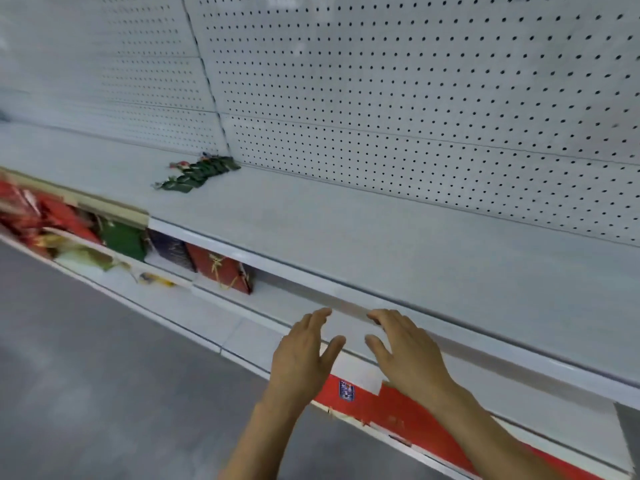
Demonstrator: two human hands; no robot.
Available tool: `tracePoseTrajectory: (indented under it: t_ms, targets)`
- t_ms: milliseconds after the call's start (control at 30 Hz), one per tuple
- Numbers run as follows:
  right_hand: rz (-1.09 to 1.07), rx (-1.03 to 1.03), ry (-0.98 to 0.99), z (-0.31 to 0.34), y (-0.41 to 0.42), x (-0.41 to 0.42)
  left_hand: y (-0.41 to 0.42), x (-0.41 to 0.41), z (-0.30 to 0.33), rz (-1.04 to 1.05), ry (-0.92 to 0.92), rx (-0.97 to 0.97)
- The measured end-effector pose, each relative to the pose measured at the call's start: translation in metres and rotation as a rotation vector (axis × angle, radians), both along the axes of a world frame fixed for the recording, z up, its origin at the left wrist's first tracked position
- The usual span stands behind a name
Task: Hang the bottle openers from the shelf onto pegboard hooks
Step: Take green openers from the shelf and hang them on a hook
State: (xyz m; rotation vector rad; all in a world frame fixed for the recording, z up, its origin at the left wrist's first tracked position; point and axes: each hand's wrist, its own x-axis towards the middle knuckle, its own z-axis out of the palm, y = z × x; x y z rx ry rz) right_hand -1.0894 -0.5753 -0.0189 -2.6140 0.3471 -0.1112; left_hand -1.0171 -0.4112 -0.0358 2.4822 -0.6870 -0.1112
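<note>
A pile of bottle openers on dark green cards lies on the white shelf, far left, against the pegboard's foot. The white pegboard rises behind the shelf; I see no hooks on it in this blurred view. My left hand and my right hand hover side by side in front of the shelf's front edge, low in the middle. Both are empty, fingers spread, well to the right of the pile.
Under the shelf a lower shelf carries red, green and dark blue gift bags at the left. A red and white strip runs along the base below my hands. Grey floor fills the lower left.
</note>
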Motion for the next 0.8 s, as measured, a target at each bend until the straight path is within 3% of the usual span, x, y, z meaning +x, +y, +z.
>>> tracePoseTrajectory:
  t_ms: [433,800]
  targets:
    - [0.087,0.136,-0.021,0.005,0.187,0.224,0.214,0.198,0.027,0.139,-0.007,0.048]
    - [0.122,0.173,-0.018,0.006,0.22,0.386,0.257,0.351,0.028,0.193,0.017,-0.035]
